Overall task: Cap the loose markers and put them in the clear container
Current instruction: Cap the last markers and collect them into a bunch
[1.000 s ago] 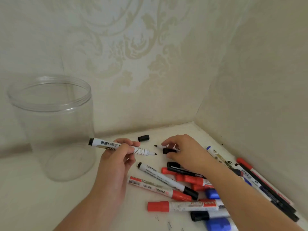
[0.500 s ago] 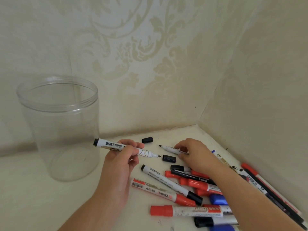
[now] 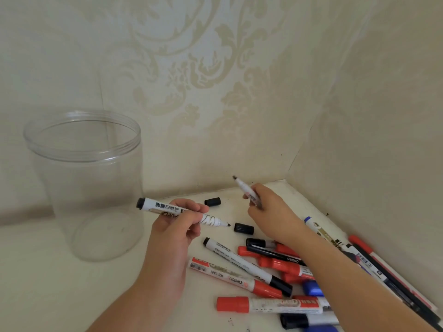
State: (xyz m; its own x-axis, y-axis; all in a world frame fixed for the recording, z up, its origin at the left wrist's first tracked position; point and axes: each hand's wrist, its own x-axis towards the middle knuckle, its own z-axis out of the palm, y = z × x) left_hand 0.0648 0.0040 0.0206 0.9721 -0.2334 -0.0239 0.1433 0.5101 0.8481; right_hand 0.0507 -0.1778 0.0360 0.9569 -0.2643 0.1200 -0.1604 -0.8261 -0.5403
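The markers are light, stiff plastic sticks with smooth, slightly slick barrels — easy to pinch at mid-barrel, which leaves the nib end free for a cap. The exposed tips are the only delicate part, and they will smear ink on whatever they touch.

The left hand has its grip closed around the middle of an uncapped black marker, held roughly level above the surface, nib pointing right. The right hand pinches a thinner uncapped marker low on its barrel, tilted so the nib points up and to the left; its grip is narrow and wrapped on that marker alone.

Two loose black caps lie on the surface: one cap just beyond the left marker's nib, the other cap farther back near the wall. The caps are small and smooth — likely to roll or skid if nudged.

The clear container stands upright and open at the left, with nothing inside it. The remaining markers lie heaped at the right.
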